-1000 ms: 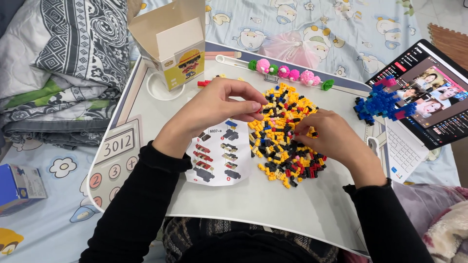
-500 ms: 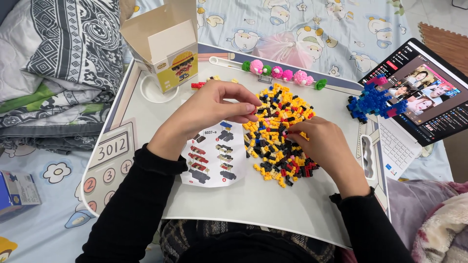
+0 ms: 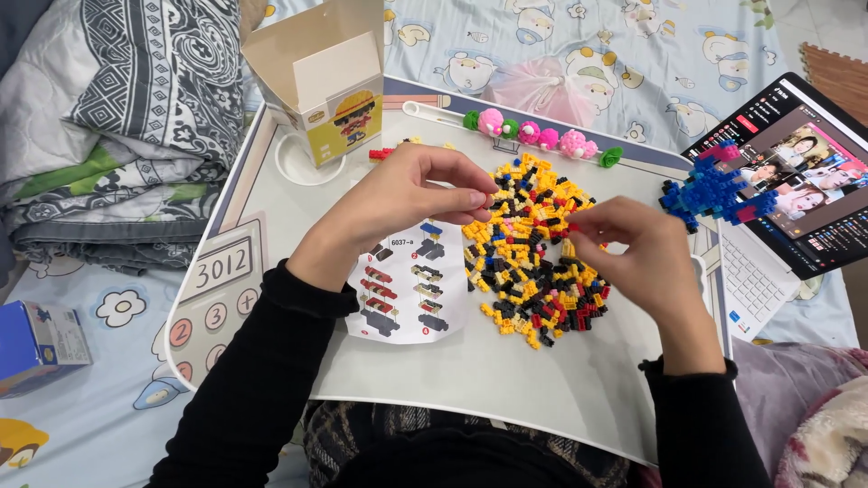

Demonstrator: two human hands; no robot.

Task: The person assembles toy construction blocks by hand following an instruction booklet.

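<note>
A heap of tiny yellow, black and red bricks (image 3: 533, 271) lies in the middle of a white lap tray (image 3: 506, 389). My left hand (image 3: 407, 194) hovers at the heap's upper left edge, thumb and fingers pinched on a small yellow brick. My right hand (image 3: 637, 258) is over the heap's right side, fingertips pinched on a small red brick. A printed instruction sheet (image 3: 407, 294) with pictured building steps lies on the tray just left of the heap, partly under my left wrist.
An open cardboard box (image 3: 325, 86) stands at the tray's back left. A row of pink and green brick flowers (image 3: 542, 137) lines the back edge. A blue brick figure (image 3: 714, 192) sits by a tablet with keyboard (image 3: 800, 181). A blue box (image 3: 36, 343) lies on the bedding at left.
My right hand has lifted off the heap's lower right and now pinches a piece above its right side. My left hand stays at the heap's upper left, fingers drawn together.
</note>
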